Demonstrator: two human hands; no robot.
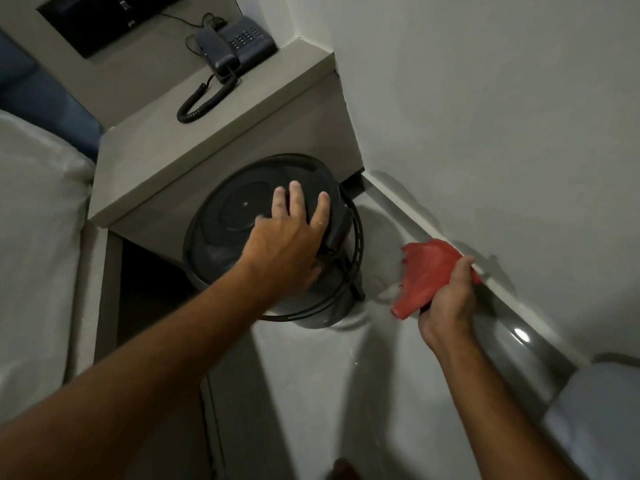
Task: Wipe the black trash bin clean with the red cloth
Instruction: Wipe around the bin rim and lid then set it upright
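The black trash bin (235,216) stands on the floor in the corner, against the front of a grey nightstand, seen from above with its round lid closed. My left hand (287,237) lies on the right side of the lid, fingers spread over the top and thumb hooked under the rim by the hinge. A thin wire pedal frame loops around the bin's right side. My right hand (446,299) is to the right of the bin, apart from it, closed on the bunched red cloth (426,271), which sticks out toward the bin.
The grey nightstand (173,168) overhangs the bin and carries a dark corded telephone (239,46). A white bed (31,237) fills the left side. The white wall and its glossy grey skirting (512,327) run along the right. Pale floor lies between my arms.
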